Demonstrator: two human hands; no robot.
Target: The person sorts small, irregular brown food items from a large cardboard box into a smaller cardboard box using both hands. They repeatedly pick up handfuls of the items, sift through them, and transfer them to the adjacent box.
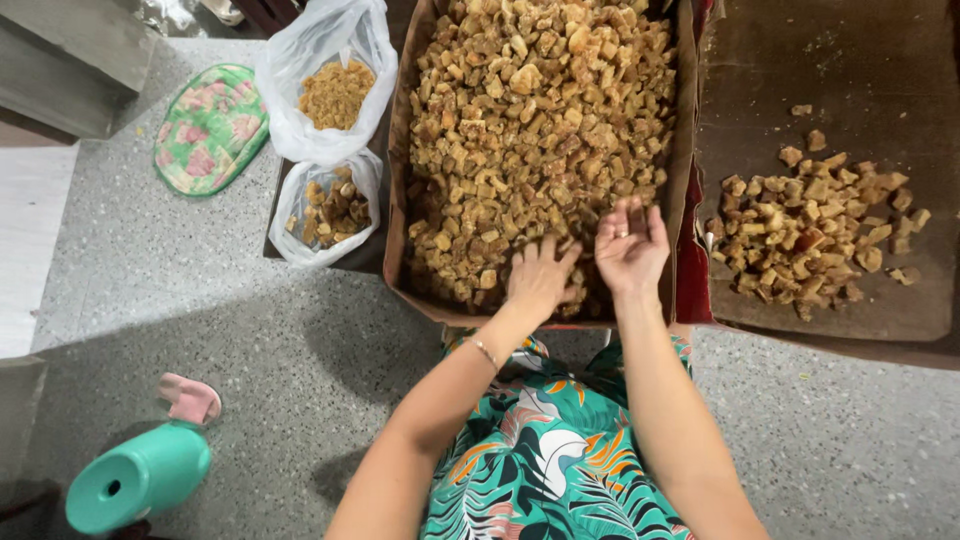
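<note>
Both hands — left hand (538,278), right hand (630,245) — in lengthwise cardboard tray (396,150).

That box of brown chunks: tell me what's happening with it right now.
A person works both hands in the near end of a cardboard box full of brown chunks. The left hand presses palm down into the pile; the right hand is raised, palm up. A smaller pile lies on a tray beside it, and two plastic bags hold more.

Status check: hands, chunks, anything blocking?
Left hand palm-down in brown chunks, full box. Right hand palm-up, open, above them. Nothing blocking.
</note>
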